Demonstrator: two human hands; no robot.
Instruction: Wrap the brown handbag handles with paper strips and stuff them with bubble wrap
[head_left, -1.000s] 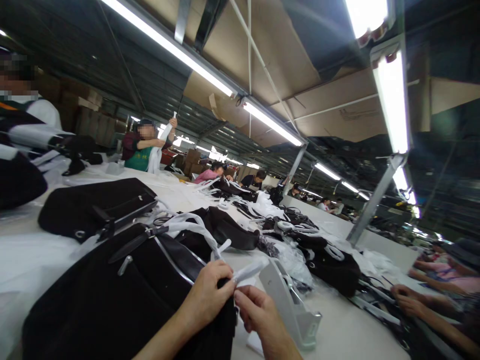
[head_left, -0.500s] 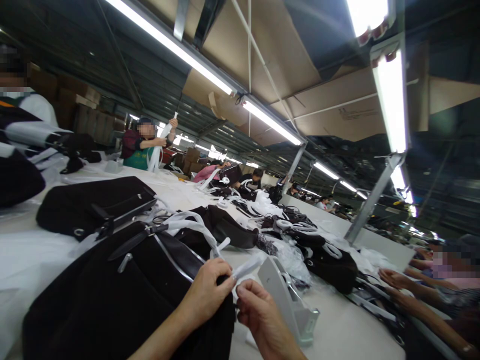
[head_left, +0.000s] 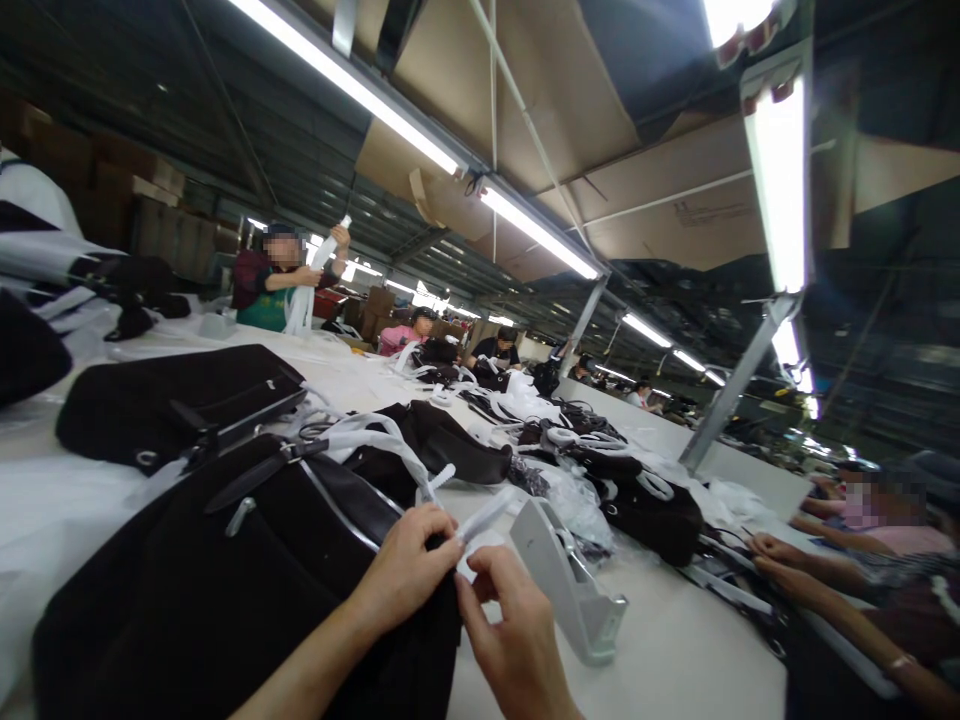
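Observation:
A large black bag (head_left: 247,600) with a zipped front pocket and a silver zipper pull (head_left: 240,516) lies in front of me. My left hand (head_left: 412,565) is closed at the bag's right edge, thumb against forefinger, pinching a white wrapping strip (head_left: 487,508) that sticks out beyond the fingers. Close beside it, my right hand (head_left: 514,625) has thumb and forefinger curled toward each other at the same edge; what lies between the tips is too small to make out. White-wrapped handles (head_left: 382,436) rise from the bag's top. A grey tape dispenser (head_left: 566,580) stands just right of my hands.
Another black bag (head_left: 180,405) lies behind mine. More black bags (head_left: 652,515), white straps and clear plastic (head_left: 577,505) spread along the white table (head_left: 675,630). Across it a person holds white strips (head_left: 304,305). At right, another person's hands (head_left: 780,555) work on a bag.
My right hand has turned, its forefinger and thumb moving up to the bag's edge by my left fingers. My left hand keeps its grip. The view has shifted slightly.

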